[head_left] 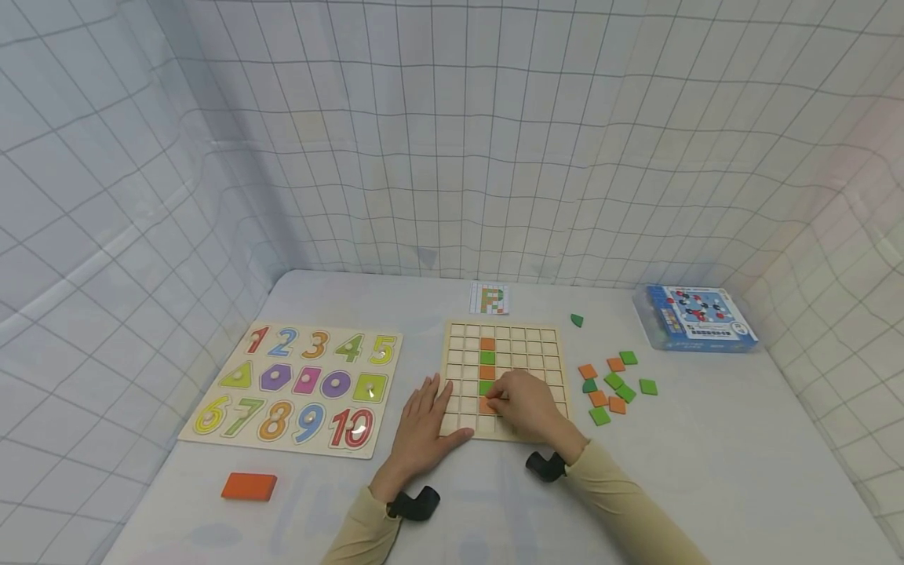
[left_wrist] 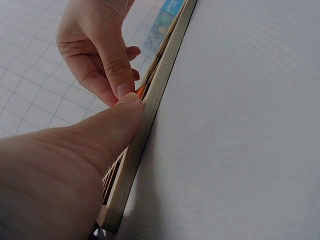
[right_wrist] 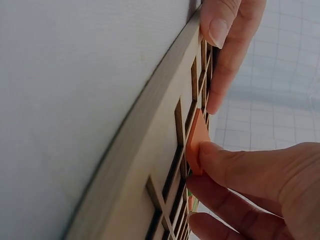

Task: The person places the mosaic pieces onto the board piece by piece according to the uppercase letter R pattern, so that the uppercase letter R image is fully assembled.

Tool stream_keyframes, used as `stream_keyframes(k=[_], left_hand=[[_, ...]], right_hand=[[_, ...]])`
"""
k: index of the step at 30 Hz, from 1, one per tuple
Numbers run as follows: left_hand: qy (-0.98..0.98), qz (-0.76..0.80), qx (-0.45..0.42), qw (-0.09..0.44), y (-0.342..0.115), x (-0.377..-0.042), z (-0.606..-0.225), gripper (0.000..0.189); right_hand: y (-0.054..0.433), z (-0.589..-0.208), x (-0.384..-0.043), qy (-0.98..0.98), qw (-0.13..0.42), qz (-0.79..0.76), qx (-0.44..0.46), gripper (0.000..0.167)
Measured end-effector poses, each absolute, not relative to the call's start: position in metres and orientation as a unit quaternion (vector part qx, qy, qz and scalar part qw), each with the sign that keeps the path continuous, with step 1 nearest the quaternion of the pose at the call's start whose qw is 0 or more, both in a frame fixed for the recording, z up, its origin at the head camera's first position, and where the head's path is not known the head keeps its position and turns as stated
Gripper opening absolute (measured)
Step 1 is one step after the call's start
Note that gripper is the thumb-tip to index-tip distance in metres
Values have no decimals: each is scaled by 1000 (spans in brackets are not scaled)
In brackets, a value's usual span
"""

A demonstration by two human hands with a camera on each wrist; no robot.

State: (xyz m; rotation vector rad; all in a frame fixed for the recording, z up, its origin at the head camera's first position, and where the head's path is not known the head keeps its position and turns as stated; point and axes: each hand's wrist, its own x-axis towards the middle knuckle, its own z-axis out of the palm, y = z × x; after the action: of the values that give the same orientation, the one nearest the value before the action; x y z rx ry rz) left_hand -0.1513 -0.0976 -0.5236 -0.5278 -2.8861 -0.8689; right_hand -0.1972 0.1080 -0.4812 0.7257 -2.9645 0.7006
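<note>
A wooden grid board [head_left: 519, 335] lies in the middle of the table in the head view. One of its columns holds orange and green square tiles, among them an orange tile [head_left: 487, 344] at the top and a green tile [head_left: 487, 358] below it. My right hand [head_left: 526, 404] pinches an orange square tile [right_wrist: 198, 142] between thumb and fingers at the lower end of that column; the right wrist view shows this tile tilted in its cell. Spread along the board's left edge, my left hand [head_left: 422, 430] rests with straight fingers, its thumb at the near rim.
Loose green tiles [head_left: 648, 387] and orange tiles [head_left: 588, 372] lie right of the board. Behind it is a small pattern card [head_left: 490, 299]. A number puzzle [head_left: 289, 392] and an orange block [head_left: 249, 486] are at left, a blue box [head_left: 699, 318] at back right.
</note>
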Motion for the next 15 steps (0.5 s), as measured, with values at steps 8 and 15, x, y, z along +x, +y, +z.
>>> stream_keyframes(k=[8, 15], left_hand=[[-942, -284, -173, 42, -97, -150, -522, 81], [-943, -282, -173, 44, -97, -150, -520, 81]], right_hand=[[108, -478, -195, -944, 15, 234, 231, 5], [109, -480, -195, -943, 16, 235, 235, 5]])
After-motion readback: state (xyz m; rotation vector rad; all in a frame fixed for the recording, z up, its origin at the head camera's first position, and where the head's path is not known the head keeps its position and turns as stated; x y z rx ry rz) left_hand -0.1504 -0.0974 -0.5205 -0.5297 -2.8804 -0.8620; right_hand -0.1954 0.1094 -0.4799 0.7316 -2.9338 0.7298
